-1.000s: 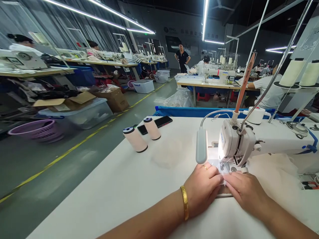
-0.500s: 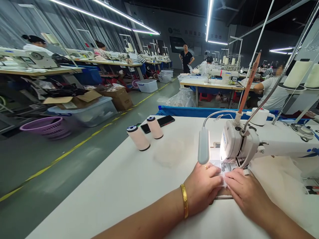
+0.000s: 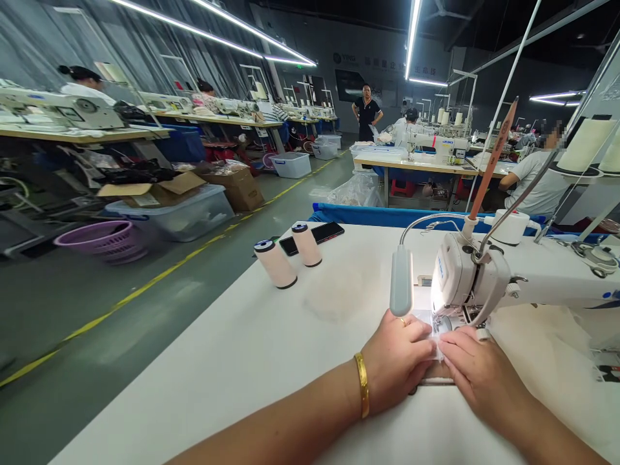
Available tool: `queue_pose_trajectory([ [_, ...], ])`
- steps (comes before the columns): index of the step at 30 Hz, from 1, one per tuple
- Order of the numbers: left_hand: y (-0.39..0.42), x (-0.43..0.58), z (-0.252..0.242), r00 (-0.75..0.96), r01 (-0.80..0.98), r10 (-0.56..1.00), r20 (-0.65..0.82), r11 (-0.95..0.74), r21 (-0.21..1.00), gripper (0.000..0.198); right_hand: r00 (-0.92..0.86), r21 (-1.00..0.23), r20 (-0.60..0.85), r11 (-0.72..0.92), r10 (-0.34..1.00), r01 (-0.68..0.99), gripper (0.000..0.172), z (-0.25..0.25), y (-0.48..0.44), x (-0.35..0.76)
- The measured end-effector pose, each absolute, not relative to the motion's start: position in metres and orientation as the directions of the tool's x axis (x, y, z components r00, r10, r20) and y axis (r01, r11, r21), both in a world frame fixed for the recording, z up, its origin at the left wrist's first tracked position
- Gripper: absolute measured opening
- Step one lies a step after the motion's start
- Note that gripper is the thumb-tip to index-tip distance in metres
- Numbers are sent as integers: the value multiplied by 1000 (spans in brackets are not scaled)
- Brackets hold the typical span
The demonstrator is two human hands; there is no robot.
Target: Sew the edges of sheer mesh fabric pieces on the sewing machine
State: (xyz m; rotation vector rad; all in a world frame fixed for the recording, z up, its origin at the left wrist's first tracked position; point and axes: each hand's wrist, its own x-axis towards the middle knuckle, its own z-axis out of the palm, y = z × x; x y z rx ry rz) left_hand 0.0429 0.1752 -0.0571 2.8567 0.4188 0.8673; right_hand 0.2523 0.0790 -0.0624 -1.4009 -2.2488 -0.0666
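Observation:
A small piece of thin white fabric (image 3: 424, 316) lies under the needle area of a white sewing machine (image 3: 547, 278). My left hand (image 3: 400, 358), with a ring and a gold bracelet (image 3: 361, 385), presses and pinches the fabric from the left, its fingers bent. From the right, my right hand (image 3: 484, 371) holds the same piece, fingertips close together and nearly meeting the left ones just in front of the presser foot (image 3: 442, 324). The fingers cover most of the fabric. A slim grey lamp (image 3: 402, 284) hangs just beyond my left hand and lights the spot.
Two pale pink thread cones (image 3: 276, 265) and a black phone (image 3: 327, 235) sit at the table's far left. Sheer cream fabric (image 3: 542, 349) spreads right of my right hand. A brown pencil (image 3: 495, 155) stands upright on the machine head. People work at other machines beyond.
The whole view has shifted a little, so the scene sits slightly farther right. Both hands keep almost the same place on the fabric; any feed of it is too small to make out.

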Motion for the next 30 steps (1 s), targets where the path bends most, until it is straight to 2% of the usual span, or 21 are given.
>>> queue_pose_trajectory([
  [8,176,43,-57,803,247,300,514,-954,171,11,-366,-164,446,477,817,864,30,-66,81,255],
  [12,172,43,-57,798,226,272,538,-962,150,16,-366,-154,458,478,810,865,30,-63,81,255],
  [16,166,43,-58,806,212,251,536,-968,134,21,-370,-151,470,486,802,861,32,-61,82,254],
  [26,169,44,-54,809,274,288,513,-956,105,19,-289,-152,449,391,846,908,31,-72,83,258],
  [30,170,42,-55,811,260,277,515,-960,107,18,-302,-177,441,412,845,894,32,-69,81,258],
])
